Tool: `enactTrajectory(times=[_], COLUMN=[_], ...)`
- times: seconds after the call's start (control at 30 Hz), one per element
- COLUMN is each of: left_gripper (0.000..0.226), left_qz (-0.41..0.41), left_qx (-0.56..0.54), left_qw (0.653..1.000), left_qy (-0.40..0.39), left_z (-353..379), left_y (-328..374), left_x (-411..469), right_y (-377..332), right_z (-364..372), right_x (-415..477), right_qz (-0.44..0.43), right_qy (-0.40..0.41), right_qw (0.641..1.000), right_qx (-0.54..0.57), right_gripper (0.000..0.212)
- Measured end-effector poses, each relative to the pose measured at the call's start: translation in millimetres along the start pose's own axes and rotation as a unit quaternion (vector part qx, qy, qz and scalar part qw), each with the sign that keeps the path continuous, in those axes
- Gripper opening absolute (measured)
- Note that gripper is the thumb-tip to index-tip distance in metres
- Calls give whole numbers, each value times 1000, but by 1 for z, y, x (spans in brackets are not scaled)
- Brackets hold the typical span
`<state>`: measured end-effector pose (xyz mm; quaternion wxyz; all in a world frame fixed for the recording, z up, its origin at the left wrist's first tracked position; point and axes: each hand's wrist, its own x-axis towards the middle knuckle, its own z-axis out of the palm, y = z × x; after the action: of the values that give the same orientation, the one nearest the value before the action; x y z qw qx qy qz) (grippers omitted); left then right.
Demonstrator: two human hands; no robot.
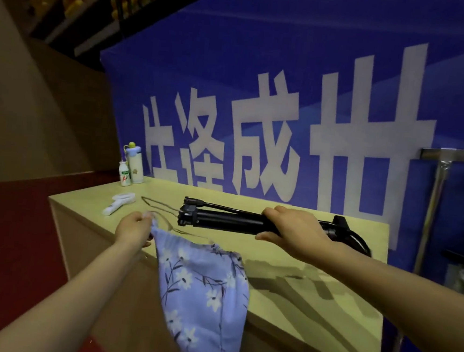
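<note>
A folded black tripod [221, 220] is held level above the pale wooden table [313, 289], its feet pointing left. My right hand [290, 228] grips its legs near the middle. A blue drawstring bag with white flowers [201, 285] hangs over the table's front edge. My left hand [133, 227] pinches the bag's gathered top corner, just left of the tripod's feet. The bag's thin cord [161, 206] loops across the table toward the tripod.
A white handheld fan [117, 203] lies on the table's left part. A small drink bottle [125, 173] and a taller white bottle [135, 166] stand at the far left corner. A blue banner with white characters [258, 122] backs the table. A metal rack [441, 177] stands at right.
</note>
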<state>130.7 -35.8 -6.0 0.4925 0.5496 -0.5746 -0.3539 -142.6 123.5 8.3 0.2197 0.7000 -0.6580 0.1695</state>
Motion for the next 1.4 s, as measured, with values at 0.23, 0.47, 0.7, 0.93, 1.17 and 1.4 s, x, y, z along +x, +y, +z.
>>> enactTrajectory(times=[0.23, 0.47, 0.7, 0.93, 1.17, 1.4], left_gripper=[25, 29, 33, 29, 40, 32], left_qz=[77, 197, 256, 238, 151, 82], left_qx=[18, 66, 74, 43, -51, -181], left_qw=[996, 978, 964, 970, 987, 980], left_qy=[-42, 7, -10, 14, 12, -13], left_z=[-23, -23, 6, 26, 31, 30], left_y=[33, 60, 82, 96, 108, 122], left_x=[-17, -44, -73, -85, -80, -79], right_y=[-32, -49, -90, -138, -148, -119], right_z=[-24, -40, -52, -38, -11, -11], right_x=[-1, -10, -15, -8, -14, -19], right_qz=[-26, -113, -197, -248, -251, -254], right_qy=[8, -5, -18, -101, -270, -222], right_qw=[999, 990, 966, 936, 889, 893], right_qx=[-18, -82, -164, -229, -273, -297], right_gripper=[44, 42, 26, 23, 29, 29])
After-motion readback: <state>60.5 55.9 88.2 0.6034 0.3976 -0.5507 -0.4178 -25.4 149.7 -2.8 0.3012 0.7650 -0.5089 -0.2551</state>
